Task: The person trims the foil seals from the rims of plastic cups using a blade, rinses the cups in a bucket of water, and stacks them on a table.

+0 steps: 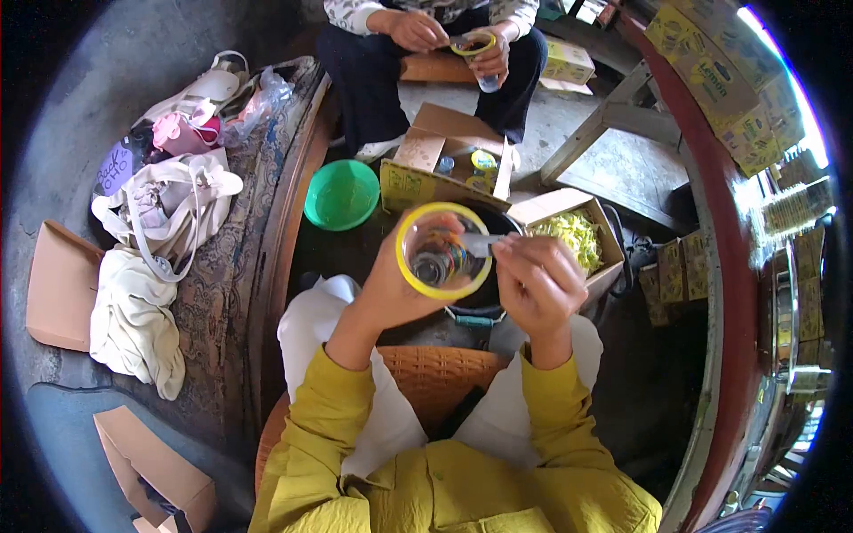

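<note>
My left hand (382, 289) is wrapped around a clear plastic cup (433, 263) with a yellow rim. The cup's open mouth is tilted up toward me, and some coloured print shows through its wall. Pinched between the thumb and fingers of my right hand (544, 289) is a flat, pale grey blade-like strip (478, 244). Its far end reaches over the right side of the rim into the mouth of the cup. Below the cup, a dark bucket (505, 226) is partly hidden by my hands.
A green basin (342, 195) and a cardboard box (418, 182) holding cups lie ahead. Yellow strips fill another box (613, 258) at right. Opposite sits a person (433, 31) holding a similar cup. Bags (169, 200) rest on the left bench; a wooden frame (591, 142) stands right.
</note>
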`<move>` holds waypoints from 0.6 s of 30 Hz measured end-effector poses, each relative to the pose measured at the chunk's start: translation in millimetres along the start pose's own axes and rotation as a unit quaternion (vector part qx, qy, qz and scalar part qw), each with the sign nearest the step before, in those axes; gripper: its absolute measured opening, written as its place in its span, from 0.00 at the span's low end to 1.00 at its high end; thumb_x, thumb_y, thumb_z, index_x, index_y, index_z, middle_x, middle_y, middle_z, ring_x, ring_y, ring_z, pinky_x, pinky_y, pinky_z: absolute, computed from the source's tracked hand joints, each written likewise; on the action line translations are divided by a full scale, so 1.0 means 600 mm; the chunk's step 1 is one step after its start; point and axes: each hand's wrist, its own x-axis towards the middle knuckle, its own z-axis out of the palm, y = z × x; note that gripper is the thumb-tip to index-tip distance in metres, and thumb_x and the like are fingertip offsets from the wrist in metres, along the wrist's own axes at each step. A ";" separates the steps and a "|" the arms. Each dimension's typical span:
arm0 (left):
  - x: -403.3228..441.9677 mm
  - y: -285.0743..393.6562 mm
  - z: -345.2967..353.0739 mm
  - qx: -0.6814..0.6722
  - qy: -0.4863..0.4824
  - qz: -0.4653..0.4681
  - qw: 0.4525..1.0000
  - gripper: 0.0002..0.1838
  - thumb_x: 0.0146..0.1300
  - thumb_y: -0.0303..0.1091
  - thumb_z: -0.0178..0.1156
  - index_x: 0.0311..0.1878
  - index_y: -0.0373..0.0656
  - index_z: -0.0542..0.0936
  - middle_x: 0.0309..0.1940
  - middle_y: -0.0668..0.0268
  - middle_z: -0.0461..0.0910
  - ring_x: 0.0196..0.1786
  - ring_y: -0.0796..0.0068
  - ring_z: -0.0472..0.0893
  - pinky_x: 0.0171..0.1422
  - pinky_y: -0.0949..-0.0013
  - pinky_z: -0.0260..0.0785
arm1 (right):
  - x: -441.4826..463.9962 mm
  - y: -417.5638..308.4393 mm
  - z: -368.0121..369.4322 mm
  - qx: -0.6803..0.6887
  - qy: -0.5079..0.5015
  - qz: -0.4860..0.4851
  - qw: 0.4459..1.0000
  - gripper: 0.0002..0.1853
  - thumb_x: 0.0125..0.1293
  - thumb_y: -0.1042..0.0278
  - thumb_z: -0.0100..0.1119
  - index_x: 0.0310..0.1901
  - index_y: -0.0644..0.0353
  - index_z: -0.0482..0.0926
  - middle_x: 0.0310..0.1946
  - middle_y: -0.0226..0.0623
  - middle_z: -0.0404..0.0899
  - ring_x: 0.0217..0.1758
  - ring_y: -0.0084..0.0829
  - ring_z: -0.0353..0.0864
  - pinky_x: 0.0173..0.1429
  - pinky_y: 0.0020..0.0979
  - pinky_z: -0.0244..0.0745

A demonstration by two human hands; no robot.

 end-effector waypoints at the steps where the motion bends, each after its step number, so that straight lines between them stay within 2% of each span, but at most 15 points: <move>1: 0.001 -0.002 0.001 0.006 0.001 0.008 1.000 0.30 0.38 0.26 0.69 0.48 0.40 0.67 0.43 0.66 0.70 0.43 0.79 0.71 0.47 0.75 0.66 | 0.002 -0.004 0.000 -0.005 0.001 0.000 1.000 0.09 0.38 0.84 0.63 0.25 0.63 0.78 0.22 0.34 0.74 0.24 0.30 0.76 0.27 0.25 0.73; 10: 0.001 0.009 0.010 0.045 -0.019 0.008 0.999 0.31 0.36 0.26 0.70 0.47 0.40 0.68 0.42 0.66 0.70 0.42 0.78 0.72 0.46 0.76 0.66 | 0.002 -0.008 -0.003 -0.010 -0.016 0.009 1.000 0.09 0.37 0.83 0.63 0.25 0.62 0.79 0.22 0.33 0.75 0.27 0.31 0.77 0.30 0.25 0.74; 15: -0.002 0.003 0.013 0.030 0.010 0.010 0.999 0.33 0.36 0.26 0.70 0.49 0.40 0.67 0.41 0.65 0.70 0.43 0.75 0.73 0.48 0.74 0.66 | 0.001 -0.003 -0.002 -0.025 0.011 0.045 0.999 0.07 0.42 0.85 0.61 0.24 0.63 0.77 0.21 0.35 0.74 0.25 0.31 0.77 0.29 0.25 0.75; 18: -0.002 -0.003 0.007 0.035 -0.009 -0.009 0.999 0.32 0.35 0.26 0.70 0.48 0.40 0.67 0.41 0.65 0.71 0.44 0.75 0.73 0.48 0.73 0.66 | 0.001 0.002 -0.006 0.001 0.039 0.065 0.997 0.07 0.42 0.85 0.61 0.24 0.63 0.77 0.20 0.35 0.74 0.24 0.31 0.77 0.28 0.27 0.75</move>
